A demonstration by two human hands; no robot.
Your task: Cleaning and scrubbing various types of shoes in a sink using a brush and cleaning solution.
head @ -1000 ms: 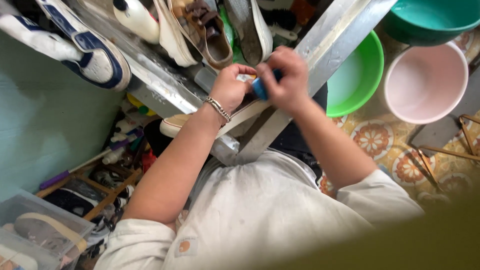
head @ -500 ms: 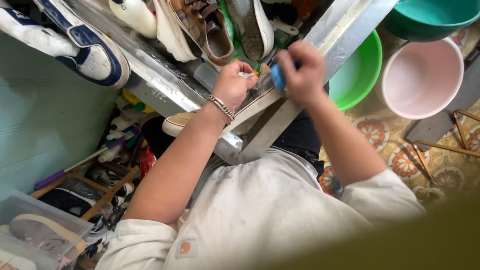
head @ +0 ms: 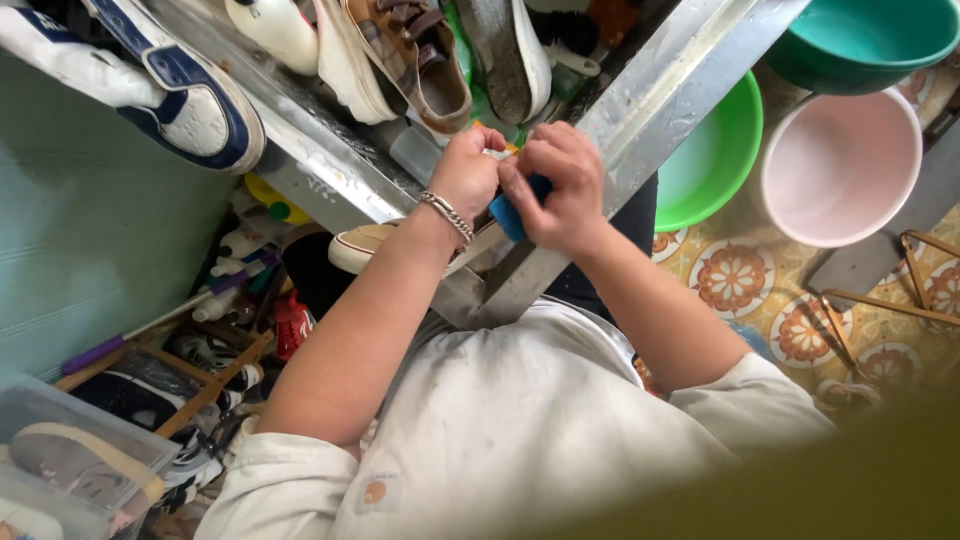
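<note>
My left hand (head: 468,172), with a metal bracelet at the wrist, is closed on a cream sneaker (head: 362,246) held over the edge of a metal sink (head: 330,165). Only the shoe's toe and part of its sole show past my wrist. My right hand (head: 562,185) touches the left one and grips a small blue sponge-like pad (head: 510,216), pressed against the shoe. The part of the shoe under both hands is hidden.
In the sink lie a brown shoe (head: 420,60), a navy and white sneaker (head: 195,105) and a white bottle (head: 275,30). Green (head: 715,160), pink (head: 840,165) and teal (head: 860,40) basins sit on the tiled floor at right. A clear box (head: 70,460) holds shoes at lower left.
Half a second ago my right hand had lifted the blue pad up and to the right. It has come back down against the shoe and my left hand.
</note>
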